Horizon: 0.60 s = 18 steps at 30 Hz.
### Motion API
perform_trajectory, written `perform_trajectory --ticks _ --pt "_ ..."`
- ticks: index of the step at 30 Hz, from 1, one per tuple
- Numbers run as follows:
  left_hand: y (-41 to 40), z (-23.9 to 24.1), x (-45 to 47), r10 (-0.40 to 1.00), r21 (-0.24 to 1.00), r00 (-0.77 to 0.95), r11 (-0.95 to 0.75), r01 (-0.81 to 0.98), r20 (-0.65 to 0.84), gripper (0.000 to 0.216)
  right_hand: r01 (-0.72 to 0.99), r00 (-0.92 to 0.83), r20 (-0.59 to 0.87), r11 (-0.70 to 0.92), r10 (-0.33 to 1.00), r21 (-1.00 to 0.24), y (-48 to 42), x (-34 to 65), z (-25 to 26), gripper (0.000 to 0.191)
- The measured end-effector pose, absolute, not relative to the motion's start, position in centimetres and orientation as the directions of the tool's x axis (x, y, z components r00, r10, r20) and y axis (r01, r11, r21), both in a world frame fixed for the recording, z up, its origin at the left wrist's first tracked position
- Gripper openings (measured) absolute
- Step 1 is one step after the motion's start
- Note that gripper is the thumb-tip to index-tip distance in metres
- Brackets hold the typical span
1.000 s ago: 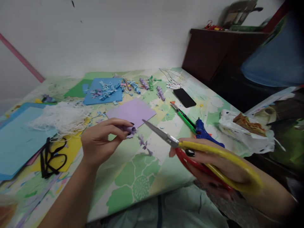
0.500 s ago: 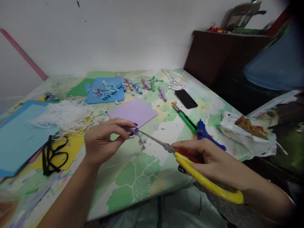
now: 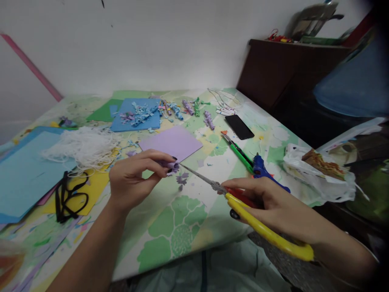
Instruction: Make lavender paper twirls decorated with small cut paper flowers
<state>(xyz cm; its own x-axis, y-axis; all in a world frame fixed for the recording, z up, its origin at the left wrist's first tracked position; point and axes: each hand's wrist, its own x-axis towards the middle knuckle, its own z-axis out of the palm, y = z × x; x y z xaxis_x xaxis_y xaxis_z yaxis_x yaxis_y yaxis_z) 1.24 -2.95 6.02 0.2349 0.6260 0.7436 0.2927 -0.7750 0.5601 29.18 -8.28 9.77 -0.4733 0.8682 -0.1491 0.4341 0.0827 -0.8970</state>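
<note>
My left hand (image 3: 133, 178) pinches a small rolled purple paper piece (image 3: 172, 165) above the green-patterned table (image 3: 170, 227). My right hand (image 3: 267, 202) grips scissors (image 3: 243, 207) with yellow and red handles. The scissor blades point left and their tip touches the end of the purple roll. A small purple paper scrap (image 3: 182, 178) lies on the table just below the roll. A purple paper sheet (image 3: 172, 142) lies flat behind my left hand.
Black glasses (image 3: 68, 196) rest on yellow paper at left, near white string (image 3: 82, 148) and blue sheets (image 3: 24, 170). A green cutter (image 3: 238, 152), blue glue gun (image 3: 264, 172), black phone (image 3: 239, 126) and a plastic bag with food (image 3: 319, 170) lie to the right. Paper scraps cover the blue sheet (image 3: 136, 115) at the back.
My right hand turned over and brought the scissors left, from apart from the roll to touching its end. The left hand barely moved.
</note>
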Motion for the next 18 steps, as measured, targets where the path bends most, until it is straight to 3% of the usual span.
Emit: perform_trajectory --ticks 9,14,18 --pt "-2.9 5.7 1.0 0.668 0.620 0.139 -0.735 0.276 0.731 0.023 0.606 -0.314 -0.076 0.138 0.946 -0.784 -6.9 29.6 7.4 0.042" --pt "-2.8 5.5 1.2 0.679 0.646 0.117 -0.729 0.225 0.725 0.020 0.849 -0.202 0.026 0.189 0.979 -0.493 -4.5 29.0 5.8 0.039" --pt "-2.5 5.0 1.3 0.702 0.683 0.069 -0.707 0.183 0.709 0.020 0.954 -0.148 0.006 0.144 0.989 -0.262 -0.5 28.7 3.3 0.037"
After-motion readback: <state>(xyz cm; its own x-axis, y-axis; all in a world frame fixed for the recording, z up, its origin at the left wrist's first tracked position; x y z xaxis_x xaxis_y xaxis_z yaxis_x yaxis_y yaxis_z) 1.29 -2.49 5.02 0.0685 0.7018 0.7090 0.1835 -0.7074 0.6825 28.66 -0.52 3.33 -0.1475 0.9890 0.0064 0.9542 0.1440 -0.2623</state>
